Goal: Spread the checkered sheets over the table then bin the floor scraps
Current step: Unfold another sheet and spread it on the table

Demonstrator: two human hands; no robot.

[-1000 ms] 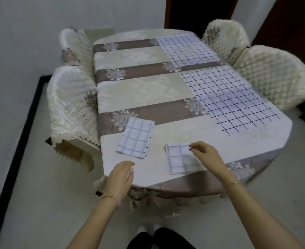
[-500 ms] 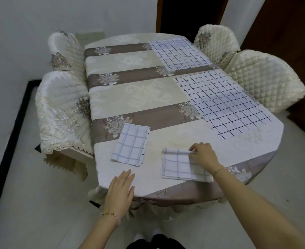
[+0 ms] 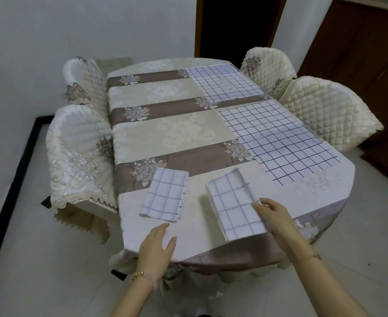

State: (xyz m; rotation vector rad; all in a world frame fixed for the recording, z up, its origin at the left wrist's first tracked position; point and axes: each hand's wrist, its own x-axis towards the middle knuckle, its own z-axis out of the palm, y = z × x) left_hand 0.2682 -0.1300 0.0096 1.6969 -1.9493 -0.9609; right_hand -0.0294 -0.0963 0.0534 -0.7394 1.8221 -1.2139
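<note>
Two folded checkered sheets lie on the near end of the table (image 3: 195,234). The left folded sheet (image 3: 164,196) rests flat and untouched. My right hand (image 3: 274,217) grips the right edge of the right folded sheet (image 3: 233,203), whose far end is lifted a little. My left hand (image 3: 156,245) lies flat on the tablecloth near the front edge, fingers apart, holding nothing. Two more checkered sheets are spread out on the table's right side, a near spread sheet (image 3: 280,143) and a far spread sheet (image 3: 222,84).
Padded chairs flank the table: two on the left (image 3: 78,147) and two on the right (image 3: 325,110). A dark doorway (image 3: 234,26) is behind the table. Pale tiled floor (image 3: 51,271) surrounds it, with a black strip along the left wall.
My right hand has slid from the folded sheet's top edge to its right side and turned the sheet, raising its far end. My left hand stays flat near the table's edge.
</note>
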